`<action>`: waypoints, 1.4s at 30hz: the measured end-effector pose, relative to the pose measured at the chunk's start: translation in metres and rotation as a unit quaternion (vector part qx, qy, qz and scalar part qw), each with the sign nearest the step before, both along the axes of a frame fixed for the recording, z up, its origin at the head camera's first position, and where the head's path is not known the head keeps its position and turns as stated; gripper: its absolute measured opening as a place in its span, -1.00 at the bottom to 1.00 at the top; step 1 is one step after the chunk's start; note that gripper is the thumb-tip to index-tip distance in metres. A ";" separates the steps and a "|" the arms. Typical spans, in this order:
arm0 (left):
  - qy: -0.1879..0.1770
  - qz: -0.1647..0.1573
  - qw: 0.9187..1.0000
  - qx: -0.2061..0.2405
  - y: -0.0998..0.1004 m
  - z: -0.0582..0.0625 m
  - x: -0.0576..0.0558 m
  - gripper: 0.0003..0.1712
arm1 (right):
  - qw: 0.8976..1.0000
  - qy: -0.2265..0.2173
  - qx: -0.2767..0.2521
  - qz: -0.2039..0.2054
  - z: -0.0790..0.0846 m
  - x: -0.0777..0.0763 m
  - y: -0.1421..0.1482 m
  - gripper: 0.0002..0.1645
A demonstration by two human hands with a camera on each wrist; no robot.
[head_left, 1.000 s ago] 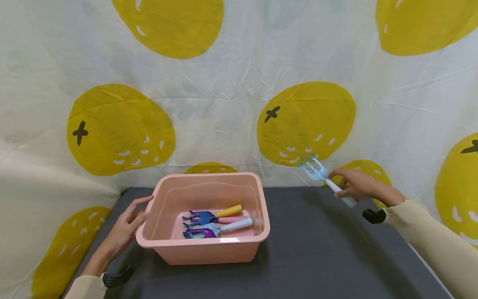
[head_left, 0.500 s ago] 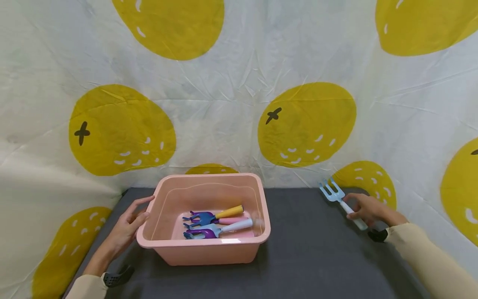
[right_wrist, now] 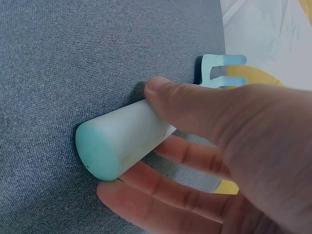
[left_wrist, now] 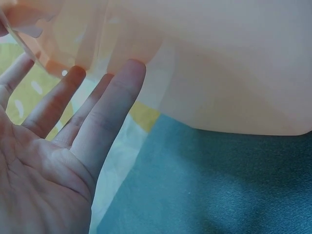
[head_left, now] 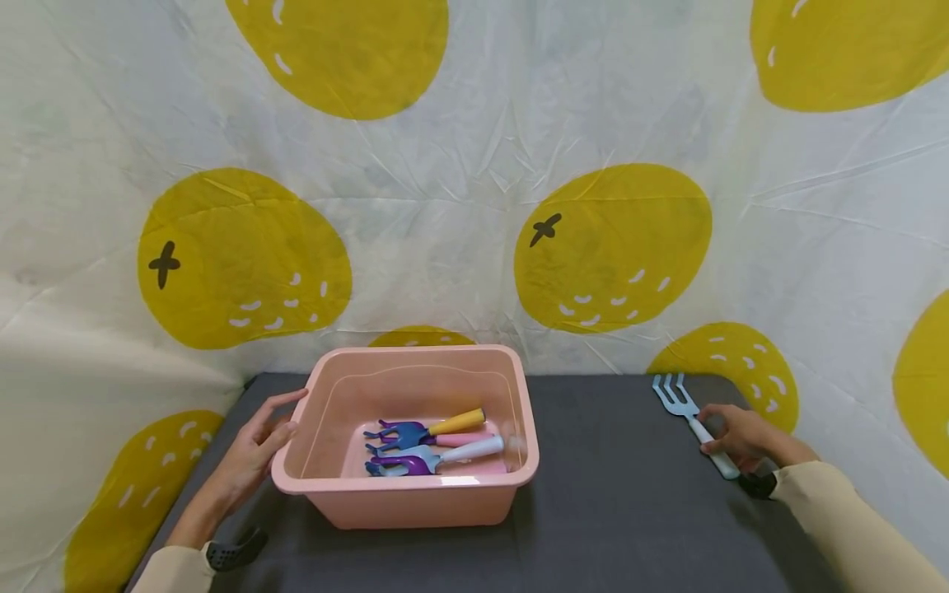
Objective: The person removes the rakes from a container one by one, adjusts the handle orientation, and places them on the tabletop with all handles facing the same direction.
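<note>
At the right of the table, a light blue garden hand fork (head_left: pixel 675 399) with a white handle lies with its three tines toward the back. My right hand (head_left: pixel 745 436) holds the handle between thumb and fingers; in the right wrist view the handle's pale green end (right_wrist: pixel 97 151) sticks out, resting low at the cloth. A pink plastic basin (head_left: pixel 415 502) stands left of centre. My left hand (head_left: pixel 248 453) touches the basin's left side with fairly straight fingers (left_wrist: pixel 109 112). Inside the basin lie several garden forks, among them a blue one with a yellow handle (head_left: pixel 455 422).
Dark grey cloth covers the table (head_left: pixel 593 494). A white curtain (head_left: pixel 460 247) printed with yellow fruit hangs right behind the table and along both sides.
My right hand has lowered the hand fork to the table's right side, moving right and down from above the back edge. My left hand and the basin have stayed put.
</note>
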State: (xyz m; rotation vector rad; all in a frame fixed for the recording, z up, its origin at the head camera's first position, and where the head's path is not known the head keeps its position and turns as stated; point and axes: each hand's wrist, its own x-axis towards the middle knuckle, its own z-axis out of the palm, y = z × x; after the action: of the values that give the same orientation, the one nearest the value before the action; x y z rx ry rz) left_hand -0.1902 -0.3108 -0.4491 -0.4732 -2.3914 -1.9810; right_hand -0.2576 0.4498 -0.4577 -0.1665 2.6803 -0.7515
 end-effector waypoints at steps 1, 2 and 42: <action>0.001 -0.001 1.000 0.002 0.000 0.000 0.000 -0.42 | 1.000 0.000 0.001 -0.002 0.000 0.000 0.000 -0.33; 0.000 -0.001 1.000 0.004 -0.001 0.000 0.000 -0.42 | 1.000 0.001 0.001 0.001 0.000 0.000 0.000 -0.34; -0.011 0.028 0.999 -0.013 0.003 0.001 0.001 -0.42 | 0.945 0.122 0.121 0.280 0.174 -0.050 -0.209 -0.25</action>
State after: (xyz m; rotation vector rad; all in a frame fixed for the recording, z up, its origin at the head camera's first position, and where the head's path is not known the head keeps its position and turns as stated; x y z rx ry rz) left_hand -0.1892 -0.3079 -0.4484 -0.3817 -2.4184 -1.9432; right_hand -0.3076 0.2408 -0.2841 -0.9616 2.7011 -0.2324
